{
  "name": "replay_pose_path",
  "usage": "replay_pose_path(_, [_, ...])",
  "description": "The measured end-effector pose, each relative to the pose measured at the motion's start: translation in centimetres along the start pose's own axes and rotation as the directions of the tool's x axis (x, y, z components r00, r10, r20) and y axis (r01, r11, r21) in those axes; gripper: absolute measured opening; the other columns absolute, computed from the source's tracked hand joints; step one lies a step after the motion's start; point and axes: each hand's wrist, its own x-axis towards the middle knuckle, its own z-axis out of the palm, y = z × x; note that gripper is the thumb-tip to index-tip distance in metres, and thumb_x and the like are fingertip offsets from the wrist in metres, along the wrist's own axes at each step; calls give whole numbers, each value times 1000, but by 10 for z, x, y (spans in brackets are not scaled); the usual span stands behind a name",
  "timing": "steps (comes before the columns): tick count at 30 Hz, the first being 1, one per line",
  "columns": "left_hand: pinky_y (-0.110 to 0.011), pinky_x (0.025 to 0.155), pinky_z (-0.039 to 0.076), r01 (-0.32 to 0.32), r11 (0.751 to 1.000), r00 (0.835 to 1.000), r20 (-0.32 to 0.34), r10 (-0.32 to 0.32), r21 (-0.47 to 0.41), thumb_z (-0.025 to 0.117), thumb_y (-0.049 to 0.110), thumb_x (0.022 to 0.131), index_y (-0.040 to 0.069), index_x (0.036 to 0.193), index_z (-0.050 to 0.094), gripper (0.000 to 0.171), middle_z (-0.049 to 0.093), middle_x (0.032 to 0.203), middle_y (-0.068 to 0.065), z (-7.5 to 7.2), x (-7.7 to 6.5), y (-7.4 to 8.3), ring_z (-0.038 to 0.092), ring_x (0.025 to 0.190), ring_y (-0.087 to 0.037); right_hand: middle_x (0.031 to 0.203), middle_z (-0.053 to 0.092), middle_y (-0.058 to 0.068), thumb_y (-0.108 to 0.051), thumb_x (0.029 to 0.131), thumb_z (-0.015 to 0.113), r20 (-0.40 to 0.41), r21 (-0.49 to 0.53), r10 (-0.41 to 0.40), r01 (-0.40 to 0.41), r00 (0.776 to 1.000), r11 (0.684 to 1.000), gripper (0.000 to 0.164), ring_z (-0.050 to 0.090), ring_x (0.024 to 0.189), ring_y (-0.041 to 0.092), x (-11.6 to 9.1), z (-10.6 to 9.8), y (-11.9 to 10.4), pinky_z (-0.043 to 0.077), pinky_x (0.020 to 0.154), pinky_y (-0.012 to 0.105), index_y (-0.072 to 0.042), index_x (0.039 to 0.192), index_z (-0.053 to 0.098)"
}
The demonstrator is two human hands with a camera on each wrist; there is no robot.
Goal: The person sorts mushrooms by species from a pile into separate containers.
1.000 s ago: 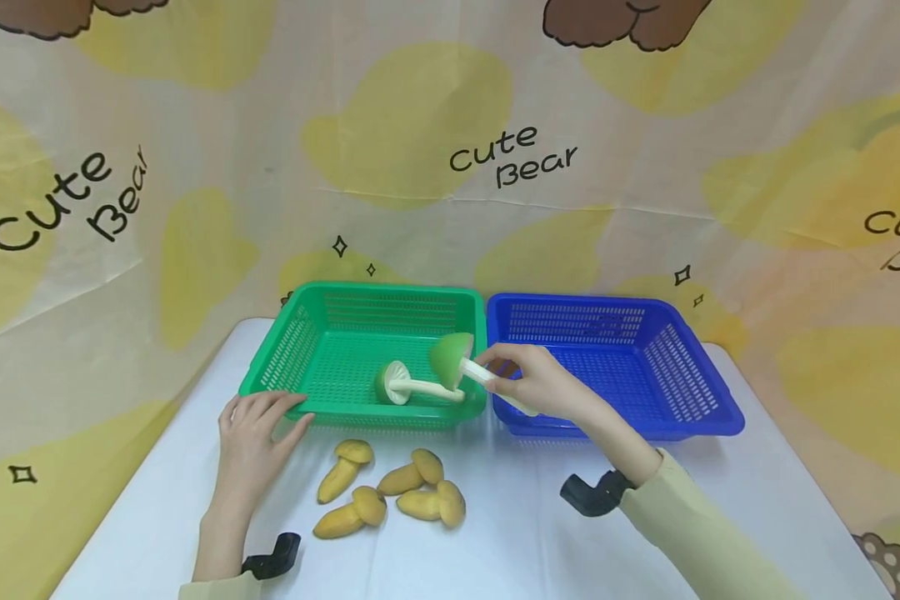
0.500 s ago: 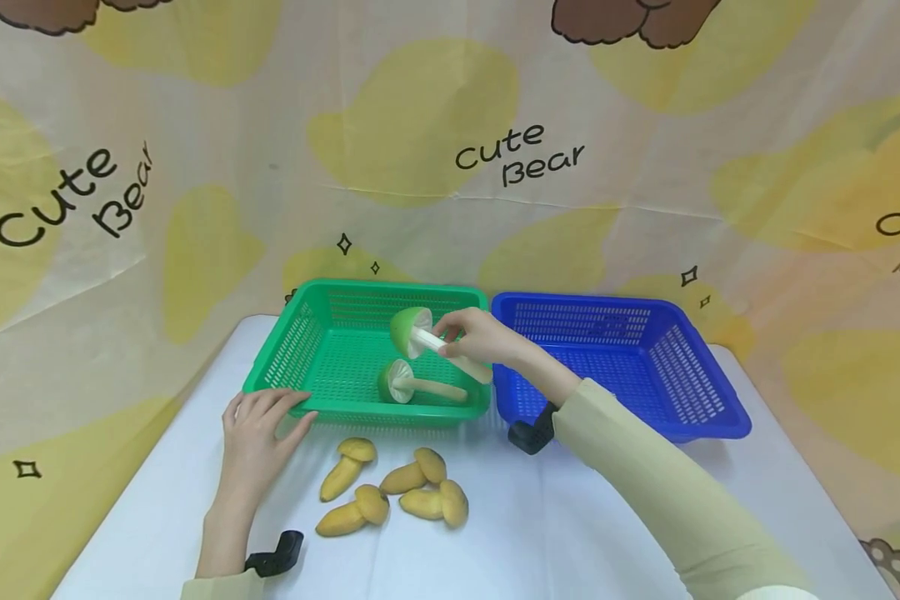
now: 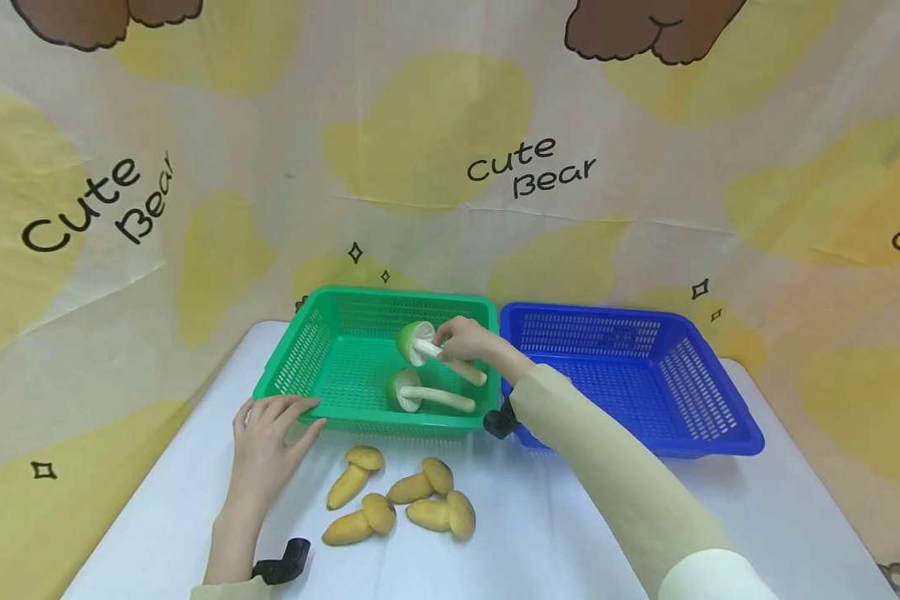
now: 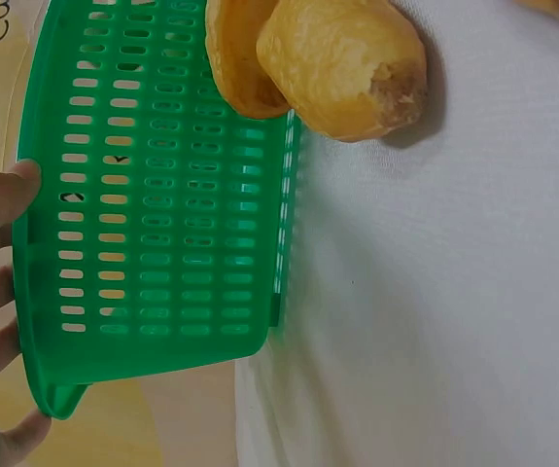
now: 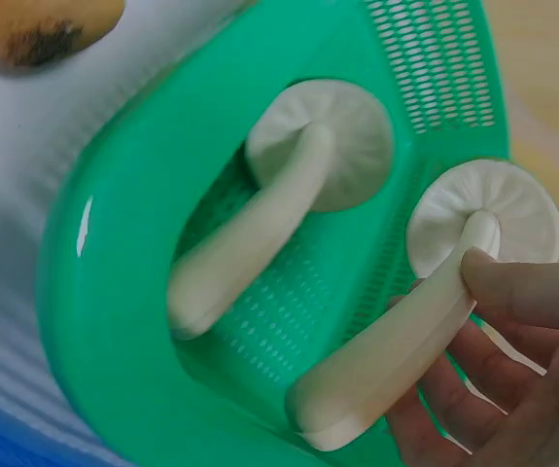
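My right hand (image 3: 467,337) pinches the white stem of a green-capped toy mushroom (image 3: 416,343) over the right side of the green basket (image 3: 412,423). In the right wrist view, thumb and fingers lie on either side of that stem (image 5: 396,341), its cap tipped away from me. A second green-capped mushroom (image 3: 438,397) lies on its side in the basket, nearest the front wall. At the basket's front left corner my left hand (image 3: 266,446) holds the rim. The left wrist view shows its thumb over the rim (image 4: 28,243), with the other fingers partly hidden behind it.
Several yellow-brown toy mushrooms (image 3: 431,475) lie on the white table (image 3: 555,533) in front of the green basket. A blue basket (image 3: 630,408) stands close on its right. A patterned cloth (image 3: 420,192) hangs behind both.
My right hand has carried the held mushroom left and further into the green basket, beside the lying one. My left hand stays at the rim. The head view has shifted slightly.
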Motion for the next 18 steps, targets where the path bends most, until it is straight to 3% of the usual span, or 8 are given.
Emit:
replay_pose_path(9, [-65,105,26,-2,1000,1000,3,2,4,82,15,73,10,101,71,31,68,100,-11,0,0,-1,53,105,-31,122,63,15,-8,92,57,0,10,92,-92,996,996,32,64,98,26,19,21,9,58,78,39,-5,123,62])
replay_pose_path(11, [-65,105,25,-2,1000,1000,6,2,3,81,16,73,10,101,71,31,68,101,-11,1,0,-1,53,105,-31,120,63,14,-7,92,56,-14,6,99,-99,995,995,31,64,95,24,21,25,10,58,77,39,-4,122,63])
replay_pose_path(16, [-64,105,26,-1,1000,1000,8,1,6,82,15,73,10,101,71,31,68,100,-11,2,0,0,53,104,-31,104,64,12,-5,91,52,-47,-35,106,-108,993,994,16,55,78,17,23,28,11,56,70,33,0,100,64])
replay_pose_path(18, [-64,105,26,-1,1000,1000,6,1,9,82,15,73,10,101,72,31,68,100,-11,2,0,0,53,104,-31,108,64,13,-4,91,50,-51,-42,113,-115,992,992,20,55,80,17,22,28,12,55,70,32,1,105,64])
